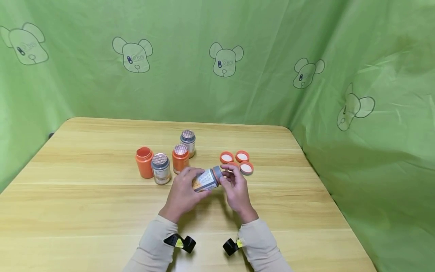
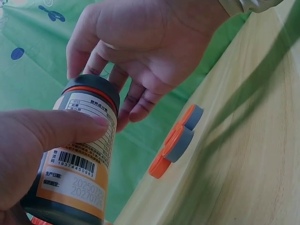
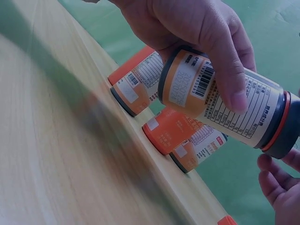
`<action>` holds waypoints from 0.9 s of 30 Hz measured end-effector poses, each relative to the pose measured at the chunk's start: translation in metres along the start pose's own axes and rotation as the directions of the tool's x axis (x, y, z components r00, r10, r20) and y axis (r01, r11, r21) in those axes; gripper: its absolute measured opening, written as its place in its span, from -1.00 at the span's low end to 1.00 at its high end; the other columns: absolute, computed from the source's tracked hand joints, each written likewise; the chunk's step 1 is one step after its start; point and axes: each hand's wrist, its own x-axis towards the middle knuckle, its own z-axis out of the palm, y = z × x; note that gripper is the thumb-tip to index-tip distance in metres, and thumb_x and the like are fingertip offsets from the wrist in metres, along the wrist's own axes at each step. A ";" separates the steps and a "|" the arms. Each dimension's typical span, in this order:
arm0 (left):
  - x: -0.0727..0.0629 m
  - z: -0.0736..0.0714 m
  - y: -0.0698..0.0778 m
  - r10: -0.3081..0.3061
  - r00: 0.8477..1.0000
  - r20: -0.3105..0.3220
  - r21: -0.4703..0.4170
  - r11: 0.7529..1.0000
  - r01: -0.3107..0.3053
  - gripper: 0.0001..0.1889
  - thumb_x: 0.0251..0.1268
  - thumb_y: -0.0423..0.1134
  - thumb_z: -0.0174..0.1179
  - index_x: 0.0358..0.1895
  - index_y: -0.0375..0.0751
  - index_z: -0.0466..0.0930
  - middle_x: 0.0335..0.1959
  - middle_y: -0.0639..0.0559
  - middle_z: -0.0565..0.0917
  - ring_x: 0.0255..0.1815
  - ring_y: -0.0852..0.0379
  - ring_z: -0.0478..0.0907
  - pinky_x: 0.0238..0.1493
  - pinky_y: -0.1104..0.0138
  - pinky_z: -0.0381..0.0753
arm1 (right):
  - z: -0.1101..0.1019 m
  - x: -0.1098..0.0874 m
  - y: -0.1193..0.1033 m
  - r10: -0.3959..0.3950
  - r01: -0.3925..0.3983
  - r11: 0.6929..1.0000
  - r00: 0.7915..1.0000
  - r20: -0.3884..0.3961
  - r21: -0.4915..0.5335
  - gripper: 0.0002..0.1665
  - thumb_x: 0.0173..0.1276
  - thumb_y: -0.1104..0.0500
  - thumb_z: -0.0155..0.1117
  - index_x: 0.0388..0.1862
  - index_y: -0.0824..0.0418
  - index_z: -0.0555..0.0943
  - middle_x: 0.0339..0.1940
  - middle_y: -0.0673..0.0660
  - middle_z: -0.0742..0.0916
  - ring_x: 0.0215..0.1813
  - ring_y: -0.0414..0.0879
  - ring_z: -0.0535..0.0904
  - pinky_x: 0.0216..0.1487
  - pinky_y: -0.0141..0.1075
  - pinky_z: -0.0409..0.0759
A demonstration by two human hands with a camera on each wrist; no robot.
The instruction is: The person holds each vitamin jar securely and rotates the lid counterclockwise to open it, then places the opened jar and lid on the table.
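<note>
My left hand (image 1: 185,190) grips a dark grey supplement bottle (image 1: 205,180) by its labelled body and holds it tilted above the table. In the left wrist view the thumb lies across the white and orange label (image 2: 77,164), over a printed table and barcode. A grey cap (image 1: 217,173) with an orange ring below it sits on the bottle's neck, pointing right. At that cap my right hand (image 1: 238,189) pinches with thumb and fingertips; its other fingers (image 2: 136,101) show loosely bent beyond the cap in the left wrist view.
Left of the hands stand uncapped bottles: an orange one (image 1: 145,166), a grey one (image 1: 161,172), another orange one (image 1: 180,163) and a grey one (image 1: 190,141) behind. Several caps (image 1: 246,168) lie upturned beyond the right hand. A green curtain (image 1: 217,98) hangs behind the wooden table (image 1: 85,211).
</note>
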 end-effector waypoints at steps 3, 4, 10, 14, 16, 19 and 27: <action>0.000 0.000 0.000 0.001 1.000 0.007 -0.001 1.000 -0.001 -0.40 -0.29 -0.27 0.62 -0.01 -0.22 0.62 -0.07 -0.13 0.60 -0.11 -0.06 0.54 -0.09 0.08 0.51 | 0.000 0.000 -0.004 -0.008 0.008 0.999 1.000 -0.003 -0.034 -0.69 0.34 0.43 0.08 0.04 0.54 0.41 0.00 0.49 0.52 -0.11 0.15 0.53 -0.12 -0.36 0.52; -0.001 0.000 0.001 0.003 1.000 0.009 -0.003 1.000 -0.003 -0.40 -0.29 -0.27 0.62 -0.01 -0.23 0.62 -0.07 -0.13 0.60 -0.11 -0.06 0.54 -0.09 0.09 0.52 | 0.000 0.001 -0.010 -0.006 0.005 0.998 1.000 -0.006 -0.058 -0.70 0.35 0.43 0.09 0.03 0.55 0.41 -0.03 0.48 0.53 -0.15 0.14 0.52 -0.16 -0.36 0.51; -0.001 0.002 0.000 0.017 1.000 0.013 -0.004 1.000 -0.017 -0.39 -0.30 -0.27 0.62 -0.02 -0.24 0.62 -0.10 -0.12 0.60 -0.12 -0.04 0.55 -0.08 0.10 0.53 | 0.003 0.002 -0.041 0.026 -0.029 0.988 0.999 -0.018 -0.151 -0.71 0.31 0.45 0.18 -0.05 0.60 0.42 -0.13 0.42 0.57 -0.27 0.08 0.47 -0.27 -0.38 0.45; -0.001 0.002 0.000 0.013 1.000 0.012 0.003 1.000 -0.013 -0.39 -0.29 -0.26 0.62 -0.01 -0.23 0.62 -0.10 -0.11 0.60 -0.13 -0.03 0.55 -0.08 0.11 0.53 | 0.003 0.002 -0.040 0.033 -0.033 0.994 0.999 -0.003 -0.099 -0.68 0.29 0.50 0.14 -0.01 0.63 0.39 -0.07 0.47 0.55 -0.15 0.19 0.52 -0.20 -0.36 0.48; -0.001 0.001 0.000 0.011 1.000 0.012 0.007 1.000 -0.011 -0.39 -0.28 -0.25 0.62 -0.01 -0.23 0.62 -0.11 -0.11 0.61 -0.13 -0.03 0.55 -0.09 0.11 0.53 | 0.003 0.001 -0.040 0.029 -0.029 0.996 1.000 0.005 -0.081 -0.67 0.27 0.51 0.12 0.00 0.65 0.38 -0.04 0.49 0.54 -0.09 0.25 0.52 -0.16 -0.31 0.49; -0.002 0.002 0.000 0.010 1.000 0.014 0.006 1.000 -0.010 -0.39 -0.28 -0.24 0.62 -0.01 -0.23 0.62 -0.11 -0.11 0.60 -0.13 -0.03 0.55 -0.09 0.11 0.53 | 0.003 0.001 -0.041 0.021 -0.020 0.993 1.000 0.002 -0.120 -0.67 0.28 0.47 0.11 0.00 0.63 0.39 -0.05 0.48 0.55 -0.12 0.24 0.52 -0.18 -0.28 0.49; -0.002 0.004 0.000 0.035 0.999 0.004 0.001 0.999 -0.035 -0.40 -0.30 -0.27 0.63 -0.03 -0.24 0.63 -0.14 -0.10 0.61 -0.14 -0.01 0.55 -0.10 0.13 0.53 | 0.004 0.001 -0.044 0.034 -0.039 0.975 0.999 -0.024 -0.219 -0.72 0.33 0.41 0.17 -0.05 0.58 0.43 -0.18 0.37 0.58 -0.39 0.04 0.44 -0.34 -0.36 0.41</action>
